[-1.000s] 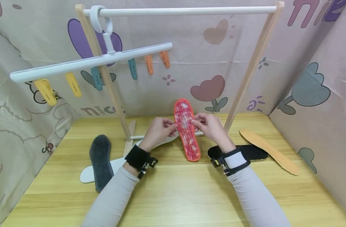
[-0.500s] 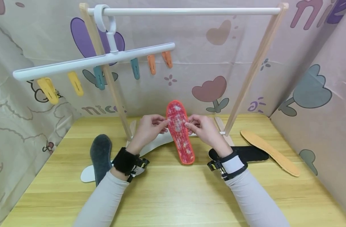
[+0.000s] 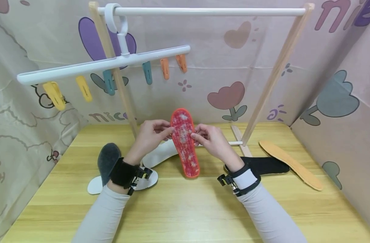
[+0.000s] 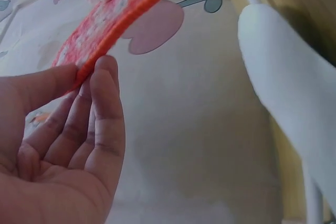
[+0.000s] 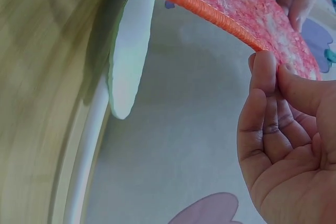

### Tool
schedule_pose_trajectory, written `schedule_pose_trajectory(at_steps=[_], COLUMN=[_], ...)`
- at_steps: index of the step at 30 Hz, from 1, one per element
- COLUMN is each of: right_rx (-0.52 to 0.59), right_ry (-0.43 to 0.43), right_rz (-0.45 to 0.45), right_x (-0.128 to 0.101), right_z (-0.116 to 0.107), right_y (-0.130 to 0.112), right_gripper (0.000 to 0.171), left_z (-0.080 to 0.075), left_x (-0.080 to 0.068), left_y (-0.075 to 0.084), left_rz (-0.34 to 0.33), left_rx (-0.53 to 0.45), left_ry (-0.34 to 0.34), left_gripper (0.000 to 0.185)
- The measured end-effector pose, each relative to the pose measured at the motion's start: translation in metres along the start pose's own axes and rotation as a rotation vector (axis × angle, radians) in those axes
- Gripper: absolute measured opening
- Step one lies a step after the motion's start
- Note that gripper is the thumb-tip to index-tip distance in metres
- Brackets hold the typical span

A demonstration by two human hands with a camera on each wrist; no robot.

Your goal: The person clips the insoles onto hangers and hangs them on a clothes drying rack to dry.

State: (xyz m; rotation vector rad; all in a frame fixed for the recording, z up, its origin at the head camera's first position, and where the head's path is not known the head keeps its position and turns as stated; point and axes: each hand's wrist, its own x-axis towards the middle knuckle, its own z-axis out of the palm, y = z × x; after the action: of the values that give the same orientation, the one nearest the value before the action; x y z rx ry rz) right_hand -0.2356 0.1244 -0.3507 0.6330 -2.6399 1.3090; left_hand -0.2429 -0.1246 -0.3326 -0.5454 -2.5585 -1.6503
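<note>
Both hands on the red insole (image 3: 185, 143), held in the air above the table (image 3: 185, 209), toe end up, just in front of the wooden rack. My left hand (image 3: 151, 135) pinches its left edge between thumb and fingertips; my right hand (image 3: 210, 140) pinches the right edge the same way, opposite it. Wrist views confirm: thumb and forefinger clamp the orange rim on each side, other fingers loose. The clip hanger (image 3: 103, 64) hangs from the white rail (image 3: 203, 11) up and to the left, its coloured pegs (image 3: 165, 68) all empty. My read: keep both pinches on the stitched rim, not the soft middle, so it doesn't fold; keep it flat and upright and lead with the toe end. Other insoles lie on the table: grey (image 3: 107, 162), white (image 3: 159, 155), black (image 3: 265, 165), tan (image 3: 289, 163).
</note>
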Motion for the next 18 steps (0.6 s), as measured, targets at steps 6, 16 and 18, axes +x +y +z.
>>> schedule_pose_trajectory(at_steps=[6,16,18], right_rx=[0.021,0.074,0.087], right_ry=[-0.009,-0.034,-0.04], right_rz=[-0.006,-0.013,-0.021], right_x=[0.0,-0.001,0.0], right_z=[0.003,0.008,0.011], right_y=[-0.008,-0.026,-0.029], right_gripper=[0.012,0.011,0.01], left_z=[-0.014,-0.032,-0.036], left_x=[-0.006,-0.017,-0.019], left_y=[0.01,0.02,0.021], left_rz=[0.007,0.01,0.011], left_rx=[0.016,0.108,0.121], left_ry=[-0.031,-0.041,-0.046], left_gripper=[0.022,0.02,0.021])
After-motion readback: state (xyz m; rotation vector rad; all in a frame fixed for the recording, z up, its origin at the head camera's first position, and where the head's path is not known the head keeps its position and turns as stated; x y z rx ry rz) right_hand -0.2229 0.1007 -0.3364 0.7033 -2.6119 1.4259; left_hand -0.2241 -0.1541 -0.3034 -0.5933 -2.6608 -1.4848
